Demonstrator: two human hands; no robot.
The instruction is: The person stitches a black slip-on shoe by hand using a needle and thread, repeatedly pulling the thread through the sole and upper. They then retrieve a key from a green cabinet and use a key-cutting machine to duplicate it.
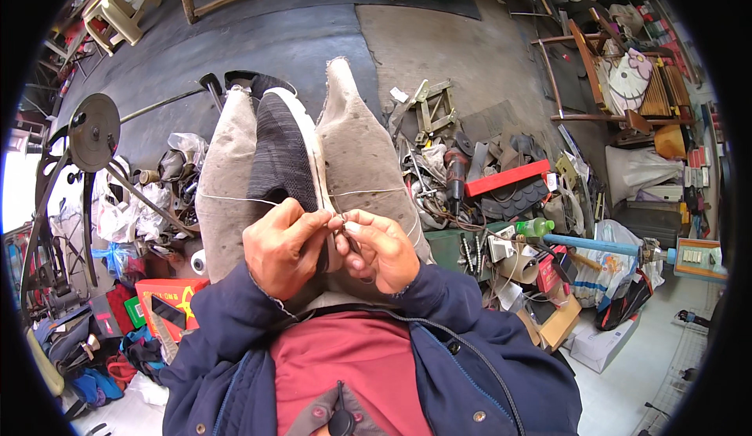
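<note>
A floor is stretching out ahead, with piled odds and ends lying to either side. A grey cloth is covering both legs. Between its two raised halves a dark shoe with a white sole is lying lengthwise, its toe pointing to the cloth's far edge and its heel sitting toward the near edge, partly hidden by the hands. The left hand is pressing thumb and forefinger together at the heel; what they are pinching is hidden. The right hand, just beside it, is pinching something thin, too small to tell, its other fingers curling. A pale thread is running from the shoe toward the cloth's right edge, with another stretch reaching the left edge.
</note>
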